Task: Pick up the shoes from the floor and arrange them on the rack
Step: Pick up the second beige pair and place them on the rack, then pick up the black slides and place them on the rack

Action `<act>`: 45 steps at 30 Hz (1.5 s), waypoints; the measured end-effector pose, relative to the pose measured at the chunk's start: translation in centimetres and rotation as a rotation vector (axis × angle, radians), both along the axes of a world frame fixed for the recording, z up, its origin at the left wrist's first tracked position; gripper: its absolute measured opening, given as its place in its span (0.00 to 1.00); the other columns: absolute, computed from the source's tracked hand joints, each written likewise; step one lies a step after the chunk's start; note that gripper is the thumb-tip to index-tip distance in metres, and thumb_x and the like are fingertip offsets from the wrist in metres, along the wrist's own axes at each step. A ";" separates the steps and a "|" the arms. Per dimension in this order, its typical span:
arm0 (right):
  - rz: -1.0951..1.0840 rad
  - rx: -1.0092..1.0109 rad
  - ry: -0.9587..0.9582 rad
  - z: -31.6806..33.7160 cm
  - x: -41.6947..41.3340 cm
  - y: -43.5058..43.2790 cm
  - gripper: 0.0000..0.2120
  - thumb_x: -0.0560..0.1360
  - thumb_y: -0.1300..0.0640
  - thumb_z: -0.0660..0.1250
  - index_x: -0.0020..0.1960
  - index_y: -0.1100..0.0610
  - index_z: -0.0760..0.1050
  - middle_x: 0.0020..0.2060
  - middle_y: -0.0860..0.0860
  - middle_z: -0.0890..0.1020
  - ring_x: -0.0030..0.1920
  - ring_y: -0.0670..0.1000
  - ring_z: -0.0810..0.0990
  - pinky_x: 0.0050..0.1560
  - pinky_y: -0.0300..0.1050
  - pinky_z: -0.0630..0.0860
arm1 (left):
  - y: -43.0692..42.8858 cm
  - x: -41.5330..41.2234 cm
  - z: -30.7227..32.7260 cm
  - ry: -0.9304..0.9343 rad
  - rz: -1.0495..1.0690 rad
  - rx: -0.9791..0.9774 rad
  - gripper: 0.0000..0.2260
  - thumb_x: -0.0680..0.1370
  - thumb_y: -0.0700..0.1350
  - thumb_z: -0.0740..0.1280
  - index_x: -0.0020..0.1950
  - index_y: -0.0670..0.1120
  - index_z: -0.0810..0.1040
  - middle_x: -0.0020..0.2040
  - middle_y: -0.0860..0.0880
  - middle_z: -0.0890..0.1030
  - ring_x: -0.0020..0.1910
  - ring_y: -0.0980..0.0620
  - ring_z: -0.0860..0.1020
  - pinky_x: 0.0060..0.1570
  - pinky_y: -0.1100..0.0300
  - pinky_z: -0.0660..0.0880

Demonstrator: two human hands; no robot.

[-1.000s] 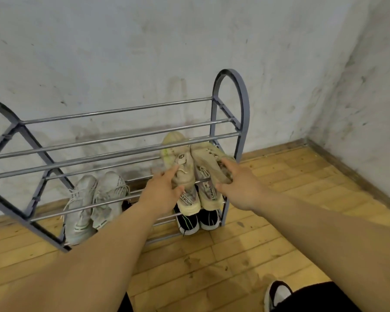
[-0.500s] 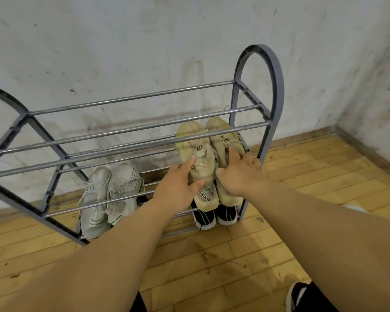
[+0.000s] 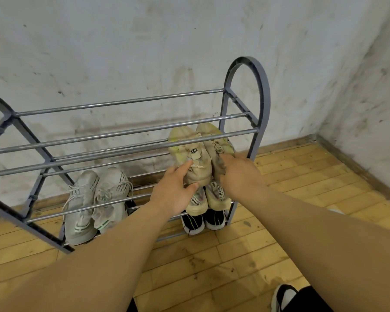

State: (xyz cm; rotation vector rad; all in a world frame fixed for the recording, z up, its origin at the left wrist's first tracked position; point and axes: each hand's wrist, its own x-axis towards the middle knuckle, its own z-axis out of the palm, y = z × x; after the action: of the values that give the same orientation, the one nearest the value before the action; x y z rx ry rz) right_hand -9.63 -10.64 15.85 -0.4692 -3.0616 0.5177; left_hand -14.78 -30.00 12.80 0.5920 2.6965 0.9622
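Head view | left hand (image 3: 173,192), right hand (image 3: 239,174): each grip curled round one of the beige sneakers (image 3: 189,154) | pair now deeper on the rack's (image 3: 260,91) middle tier than a second ago | placement nearly done

Head-worn view, down toward rack (image 3: 245,113).

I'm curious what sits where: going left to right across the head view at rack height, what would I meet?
First the pale grey sneakers → left hand → beige shoes → right hand → rack's arched end frame.
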 end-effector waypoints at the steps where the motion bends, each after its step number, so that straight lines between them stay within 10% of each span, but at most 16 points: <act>1: 0.012 0.011 0.006 0.0 0.2 0.3 0.24 0.75 0.61 0.64 0.71 0.53 0.71 0.61 0.57 0.75 0.61 0.62 0.75 0.48 0.48 0.73 | 0.2 0.2 0.1 -0.009 0.000 0.004 0.33 0.80 0.57 0.66 0.82 0.63 0.54 0.78 0.49 0.64 0.70 0.48 0.72 0.69 0.47 0.71; 8: 0.153 0.018 0.008 1.3 3.2 2.9 0.27 0.79 0.53 0.68 0.77 0.48 0.69 0.66 0.54 0.76 0.65 0.57 0.75 0.61 0.49 0.75 | 0.8 1.5 1.0 -0.045 0.021 -0.038 0.37 0.78 0.59 0.66 0.82 0.62 0.50 0.80 0.45 0.60 0.78 0.41 0.63 0.74 0.45 0.65; 14: 0.136 -0.015 -0.493 6.3 7.1 6.9 0.31 0.78 0.42 0.70 0.78 0.45 0.67 0.78 0.49 0.67 0.76 0.56 0.67 0.72 0.51 0.67 | 1.7 5.3 4.0 0.178 0.067 -0.204 0.36 0.78 0.61 0.65 0.82 0.55 0.55 0.81 0.41 0.57 0.80 0.37 0.56 0.77 0.41 0.58; 21: -0.180 -0.057 -0.468 6.9 15.1 17.9 0.34 0.74 0.37 0.72 0.78 0.41 0.67 0.75 0.50 0.72 0.71 0.56 0.73 0.65 0.50 0.73 | 6.7 11.3 8.4 0.219 -0.358 -0.206 0.30 0.80 0.59 0.65 0.81 0.55 0.60 0.78 0.50 0.62 0.76 0.46 0.63 0.73 0.50 0.64; 29: -0.510 -0.345 -0.558 -5.4 31.4 25.5 0.44 0.73 0.40 0.75 0.82 0.49 0.58 0.79 0.51 0.67 0.76 0.55 0.68 0.70 0.46 0.68 | 22.7 17.3 9.9 0.128 -0.818 -0.319 0.33 0.80 0.60 0.66 0.82 0.56 0.58 0.81 0.51 0.60 0.78 0.50 0.61 0.70 0.60 0.59; 38: -1.108 -0.616 -0.697 -23.7 49.2 22.8 0.61 0.64 0.27 0.72 0.83 0.42 0.39 0.82 0.58 0.48 0.75 0.67 0.66 0.68 0.59 0.75 | 32.3 28.7 1.3 0.055 -1.322 -0.614 0.37 0.78 0.64 0.66 0.82 0.60 0.51 0.79 0.49 0.60 0.77 0.47 0.63 0.72 0.48 0.66; 45: -1.409 -0.677 -0.568 -30.3 52.6 17.3 0.58 0.68 0.30 0.70 0.80 0.37 0.31 0.73 0.61 0.63 0.66 0.63 0.72 0.64 0.59 0.78 | 32.3 29.3 -2.7 -0.029 -1.387 -0.774 0.43 0.75 0.67 0.67 0.82 0.63 0.45 0.78 0.52 0.60 0.75 0.51 0.64 0.73 0.50 0.67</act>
State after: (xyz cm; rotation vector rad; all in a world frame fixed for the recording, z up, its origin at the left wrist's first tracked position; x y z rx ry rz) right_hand 43.01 6.68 -14.47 -2.6967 -1.8412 1.3118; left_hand 14.50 2.27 10.09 1.7259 1.6215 -0.3979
